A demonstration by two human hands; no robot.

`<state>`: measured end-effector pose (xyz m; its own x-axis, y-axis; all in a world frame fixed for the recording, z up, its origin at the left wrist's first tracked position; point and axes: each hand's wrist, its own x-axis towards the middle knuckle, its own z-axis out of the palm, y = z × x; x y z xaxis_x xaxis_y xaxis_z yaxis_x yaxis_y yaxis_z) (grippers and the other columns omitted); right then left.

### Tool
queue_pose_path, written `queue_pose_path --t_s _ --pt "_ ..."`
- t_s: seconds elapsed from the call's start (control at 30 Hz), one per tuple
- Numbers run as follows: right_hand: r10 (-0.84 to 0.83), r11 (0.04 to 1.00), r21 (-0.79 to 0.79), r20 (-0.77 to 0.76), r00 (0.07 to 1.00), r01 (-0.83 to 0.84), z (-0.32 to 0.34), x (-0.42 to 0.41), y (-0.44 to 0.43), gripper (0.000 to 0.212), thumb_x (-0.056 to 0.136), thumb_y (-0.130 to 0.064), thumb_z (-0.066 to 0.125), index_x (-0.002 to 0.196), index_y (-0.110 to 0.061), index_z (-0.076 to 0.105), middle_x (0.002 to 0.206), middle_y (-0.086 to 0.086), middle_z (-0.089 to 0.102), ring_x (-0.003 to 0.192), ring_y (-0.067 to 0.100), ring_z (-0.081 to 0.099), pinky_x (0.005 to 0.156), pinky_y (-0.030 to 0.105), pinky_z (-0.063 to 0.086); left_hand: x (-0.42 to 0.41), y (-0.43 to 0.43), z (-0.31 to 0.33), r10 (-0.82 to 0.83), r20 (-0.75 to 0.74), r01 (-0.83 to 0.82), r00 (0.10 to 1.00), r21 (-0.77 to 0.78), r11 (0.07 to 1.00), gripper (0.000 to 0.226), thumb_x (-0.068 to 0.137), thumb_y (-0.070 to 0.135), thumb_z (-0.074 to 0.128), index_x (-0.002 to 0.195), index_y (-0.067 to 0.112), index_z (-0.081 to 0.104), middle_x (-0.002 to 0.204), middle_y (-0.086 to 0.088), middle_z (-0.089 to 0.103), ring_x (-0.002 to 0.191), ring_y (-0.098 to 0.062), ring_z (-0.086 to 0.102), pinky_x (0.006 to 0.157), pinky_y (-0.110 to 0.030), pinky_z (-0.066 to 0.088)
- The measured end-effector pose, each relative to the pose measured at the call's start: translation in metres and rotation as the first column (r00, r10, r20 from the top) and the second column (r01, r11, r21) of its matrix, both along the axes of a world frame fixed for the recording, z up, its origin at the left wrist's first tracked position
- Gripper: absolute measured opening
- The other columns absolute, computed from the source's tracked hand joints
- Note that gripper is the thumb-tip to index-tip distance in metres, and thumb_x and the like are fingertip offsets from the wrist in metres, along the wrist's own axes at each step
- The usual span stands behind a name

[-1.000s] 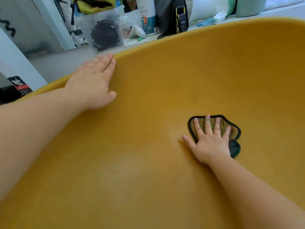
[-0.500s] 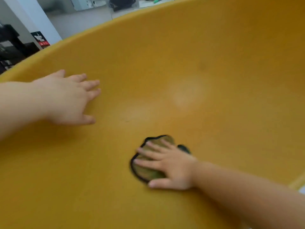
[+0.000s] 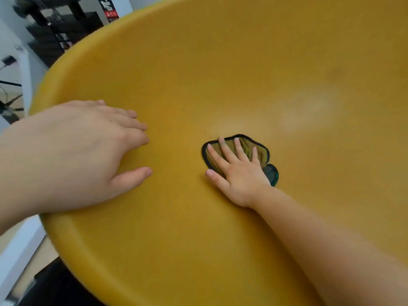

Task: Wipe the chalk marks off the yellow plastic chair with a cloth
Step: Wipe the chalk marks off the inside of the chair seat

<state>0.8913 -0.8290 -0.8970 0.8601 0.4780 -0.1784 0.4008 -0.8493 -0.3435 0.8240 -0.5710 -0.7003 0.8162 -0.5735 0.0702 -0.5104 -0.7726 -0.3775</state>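
The yellow plastic chair (image 3: 231,62) fills nearly the whole view, its curved shell tilted toward me. A small olive cloth with a black edge (image 3: 262,151) lies flat in the hollow of the shell. My right hand (image 3: 238,173) presses down on the cloth with the fingers spread, covering most of it. My left hand (image 3: 88,151) rests flat on the chair's left side near the rim, fingers together, holding nothing. A pale, faint smudge (image 3: 309,109) shows on the shell to the upper right of the cloth.
Past the chair's rim at the upper left stand dark shelving (image 3: 61,29) and a white wall (image 3: 13,69). A white edge (image 3: 19,246) and a dark floor area (image 3: 55,286) show at the lower left.
My right hand has slid the cloth across the shell, from the right of the seat toward the middle. My left hand came off the rim onto the inner surface. The view has swung left.
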Motion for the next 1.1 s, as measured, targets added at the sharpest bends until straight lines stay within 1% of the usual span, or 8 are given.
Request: queue_pose_path --t_s 0.13,0.23,0.4,0.6,0.8,0.97,1.03,1.1 --pt "0.211 0.971 0.103 0.066 0.975 -0.217 0.005 -0.014 0.043 0.075 0.087 -0.083 -0.007 0.155 -0.053 -0.015 0.165 -0.017 -0.028 0.153 0.023 -0.029 0.122 0.059 -0.015 0.013 0.028 0.011 0.025 -0.085 -0.016 0.996 0.102 0.995 0.065 0.084 0.069 0.030 0.110 0.028 0.073 0.124 0.006 0.067 0.123 -0.015 0.058 0.102 -0.047 0.045" --pt "0.284 0.958 0.013 0.121 0.951 -0.288 -0.005 0.004 0.025 0.066 0.088 -0.083 -0.008 0.149 -0.060 -0.018 0.165 -0.020 -0.026 0.153 0.019 -0.028 0.122 0.055 -0.017 0.035 0.048 0.018 0.030 -0.099 -0.018 0.995 0.119 0.993 0.064 0.082 0.068 0.034 0.113 0.027 0.072 0.124 0.006 0.067 0.121 -0.016 0.059 0.103 -0.046 0.046" --pt "-0.090 0.970 -0.200 0.237 0.967 0.139 -0.019 0.061 -0.051 0.070 0.086 -0.080 -0.009 0.153 -0.058 -0.012 0.165 -0.018 -0.025 0.154 0.023 -0.024 0.121 0.066 -0.008 0.076 0.067 0.025 0.005 -0.057 0.003 0.998 0.136 0.991 0.060 0.082 0.062 0.039 0.113 0.021 0.072 0.112 -0.001 0.072 0.106 -0.026 0.066 0.093 -0.047 0.051" --pt "-0.450 0.852 -0.183 0.220 0.865 0.490 -0.013 0.077 -0.025 0.064 0.100 -0.066 0.006 0.158 -0.047 -0.013 0.166 -0.004 -0.030 0.153 0.036 -0.027 0.115 0.075 -0.007 0.110 0.082 0.025 0.041 0.024 -0.045 0.999 0.196 0.980 0.055 0.084 0.055 0.043 0.110 0.017 0.073 0.107 -0.007 0.073 0.099 -0.030 0.067 0.092 -0.046 0.051" --pt "-0.057 0.995 0.089 0.096 0.994 0.049 0.006 0.027 0.143 0.059 0.106 -0.056 0.014 0.157 -0.048 -0.013 0.168 -0.011 -0.024 0.155 0.034 -0.021 0.119 0.070 -0.005 0.121 0.072 -0.008 0.174 0.035 -0.178 0.984 0.205 0.962 0.057 0.082 0.059 0.044 0.125 0.026 0.063 0.125 -0.002 0.065 0.122 -0.024 0.055 0.110 -0.047 0.034" --pt "0.353 0.932 0.059 0.085 0.932 -0.359 0.005 -0.036 0.109 0.055 0.106 -0.060 0.012 0.154 -0.057 -0.015 0.163 -0.021 -0.031 0.150 0.021 -0.035 0.120 0.052 -0.021 0.091 0.064 -0.047 0.223 -0.028 -0.218 0.974 0.131 0.967 0.053 0.087 0.048 0.048 0.131 0.021 0.060 0.138 -0.001 0.056 0.136 -0.022 0.042 0.116 -0.050 0.022" --pt "0.361 0.932 -0.058 0.055 0.931 -0.358 -0.003 -0.024 0.061 0.054 0.102 -0.069 0.007 0.148 -0.063 -0.020 0.160 -0.025 -0.034 0.149 0.016 -0.037 0.121 0.052 -0.022 0.076 0.075 -0.042 0.206 0.036 -0.208 0.978 0.070 0.976 0.054 0.087 0.047 0.044 0.128 0.016 0.063 0.136 -0.005 0.058 0.135 -0.026 0.044 0.115 -0.052 0.025" --pt "0.203 0.960 -0.216 0.089 0.975 -0.180 -0.009 0.016 0.021 0.057 0.094 -0.075 -0.004 0.145 -0.064 -0.026 0.162 -0.022 -0.033 0.150 0.020 -0.035 0.123 0.057 -0.015 0.058 0.085 -0.041 0.150 0.116 -0.155 0.982 0.035 0.987 0.050 0.089 0.044 0.043 0.115 0.011 0.071 0.126 -0.010 0.065 0.128 -0.030 0.052 0.111 -0.056 0.030"
